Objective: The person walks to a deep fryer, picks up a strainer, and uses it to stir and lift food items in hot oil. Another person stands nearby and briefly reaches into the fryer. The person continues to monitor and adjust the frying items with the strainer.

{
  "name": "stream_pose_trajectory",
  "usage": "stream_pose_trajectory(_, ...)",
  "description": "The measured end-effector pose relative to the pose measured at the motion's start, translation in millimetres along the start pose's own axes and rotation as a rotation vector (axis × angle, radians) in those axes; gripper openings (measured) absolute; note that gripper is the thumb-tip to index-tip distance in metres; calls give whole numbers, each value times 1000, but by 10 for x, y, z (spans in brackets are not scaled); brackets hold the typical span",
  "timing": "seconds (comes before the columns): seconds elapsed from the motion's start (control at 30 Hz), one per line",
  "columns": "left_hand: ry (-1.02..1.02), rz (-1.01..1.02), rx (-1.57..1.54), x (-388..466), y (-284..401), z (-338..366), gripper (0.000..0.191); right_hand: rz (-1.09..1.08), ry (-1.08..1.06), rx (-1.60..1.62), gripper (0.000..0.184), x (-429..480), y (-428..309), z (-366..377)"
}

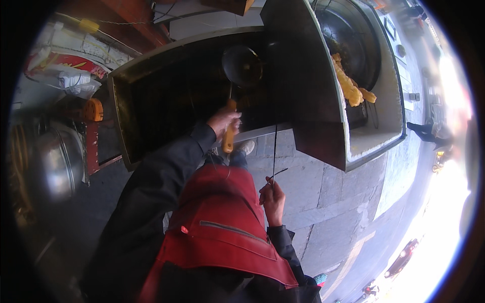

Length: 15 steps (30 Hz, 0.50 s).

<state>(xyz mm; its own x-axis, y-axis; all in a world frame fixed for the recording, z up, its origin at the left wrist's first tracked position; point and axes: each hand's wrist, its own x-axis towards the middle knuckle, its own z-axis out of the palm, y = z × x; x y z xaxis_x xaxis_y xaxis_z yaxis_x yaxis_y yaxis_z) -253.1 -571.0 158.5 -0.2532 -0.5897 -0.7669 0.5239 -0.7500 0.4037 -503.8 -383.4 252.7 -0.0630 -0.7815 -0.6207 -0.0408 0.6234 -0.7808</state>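
My left hand (226,122) grips the yellow-orange handle of a round metal skimmer or strainer (242,66), its head over a deep, dark rectangular metal vat (163,98). What the vat holds is too dark to tell. My right hand (273,195) is closed on a long thin dark rod (275,151), which points up to the vat's near edge; a second thin dark piece crosses it at the fingers. To the right, golden fried dough sticks (350,87) lie at the near side of a round dark pan (354,41) inside a white-lined metal housing.
A dark metal panel (307,75) stands between vat and pan. At left are a shiny metal pot (62,163), a red metal frame (92,147) and plastic bags (79,81). Paving slabs (307,181) lie below. A person (432,132) is at the far right, with vehicles beyond.
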Motion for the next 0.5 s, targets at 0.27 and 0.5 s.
stream_pose_trajectory(0.27,-144,-49,-145,-104,14,-225,16,-22,7,-54,33,-41,-82,-15)
stream_pose_trajectory(0.5,-151,-97,-231,-548,1,-372,24,-122,33,-251,34,406,-382,146)
